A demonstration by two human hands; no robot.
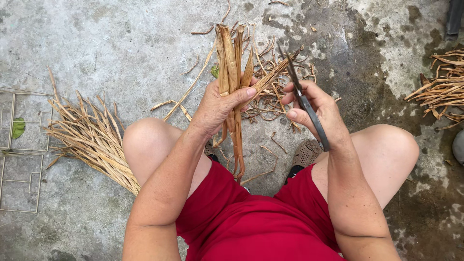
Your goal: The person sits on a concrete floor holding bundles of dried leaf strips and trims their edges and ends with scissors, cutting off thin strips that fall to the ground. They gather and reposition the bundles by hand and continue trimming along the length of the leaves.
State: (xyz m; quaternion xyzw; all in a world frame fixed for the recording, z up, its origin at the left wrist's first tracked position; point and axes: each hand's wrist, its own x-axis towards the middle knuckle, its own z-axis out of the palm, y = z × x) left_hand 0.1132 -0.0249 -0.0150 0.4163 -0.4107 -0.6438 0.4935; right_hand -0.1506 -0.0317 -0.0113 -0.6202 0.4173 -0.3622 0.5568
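Note:
My left hand (218,104) grips a bunch of dried tan leaf strips (232,65) held upright between my knees, thumb across the front. One strip (270,77) bends off to the right toward the blade. My right hand (314,108) holds dark metal scissors (303,99), their tips pointing up and away at the bent strip. I am sitting low in red shorts, knees apart.
A pile of dried strips (92,137) lies on the concrete by my left knee. Cut scraps (273,104) litter the ground ahead. Another bundle (442,89) lies at the right edge. A white wire rack (19,150) sits far left. A mesh shoe (305,153) shows below.

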